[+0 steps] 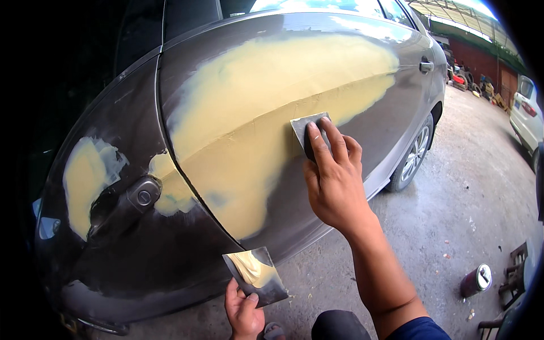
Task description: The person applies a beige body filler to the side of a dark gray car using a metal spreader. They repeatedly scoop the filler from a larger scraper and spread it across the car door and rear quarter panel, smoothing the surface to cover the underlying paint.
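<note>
My right hand (337,184) grips a small grey spreader (301,127), its fingertips pressed on the blade, which rests against or just over the yellow filler (243,85) coating a large part of the dark car door (192,249). My left hand (243,317) holds a dark square plate (271,286) low in the view, bearing a lump of creamy yellow filler (248,266). More filler (85,175) covers patches on the adjoining panel, around a dark handle (130,207) at the left.
A door handle (426,66) and rear wheel (413,158) are at the right of the car. A can (475,280) and a low stool (515,272) stand on the concrete ground (419,238). Behind are a white vehicle (526,110) and piled tyres (467,79).
</note>
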`<state>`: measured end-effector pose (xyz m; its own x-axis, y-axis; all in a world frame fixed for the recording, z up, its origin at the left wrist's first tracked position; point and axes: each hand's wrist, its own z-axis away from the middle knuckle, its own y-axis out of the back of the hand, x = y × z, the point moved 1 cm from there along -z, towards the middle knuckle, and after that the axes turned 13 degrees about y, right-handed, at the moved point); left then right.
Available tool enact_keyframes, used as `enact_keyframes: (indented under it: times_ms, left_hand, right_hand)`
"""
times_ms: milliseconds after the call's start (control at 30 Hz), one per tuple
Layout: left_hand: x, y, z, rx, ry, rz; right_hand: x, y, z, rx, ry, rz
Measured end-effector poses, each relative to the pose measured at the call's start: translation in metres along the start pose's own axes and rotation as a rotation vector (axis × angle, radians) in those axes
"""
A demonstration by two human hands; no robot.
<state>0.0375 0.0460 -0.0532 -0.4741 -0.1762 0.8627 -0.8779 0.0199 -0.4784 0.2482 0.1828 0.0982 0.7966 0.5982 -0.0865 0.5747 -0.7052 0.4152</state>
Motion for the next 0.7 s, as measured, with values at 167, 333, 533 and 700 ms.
enact_keyframes:
  times_ms: [167,333,533,700]
  left_hand:
    - [0.005,0.001,0.002,0.007,-0.011,0.002]
    - [0.005,-0.009,-0.004,-0.003,0.012,0.069]
    - [0.018,-0.031,0.003,-0.007,0.049,0.189]
    - [0.030,-0.055,0.003,-0.026,0.081,0.243]
  right_hand:
    - [-0.030,-0.015,0.030,-0.147,0.032,0.041]
    - [-0.038,-0.034,0.079,-0.210,0.059,0.085]
    - [-0.040,0.025,0.112,-0.176,0.085,-0.957]
    - [-0.034,0.019,0.163,-0.369,0.023,-1.134]
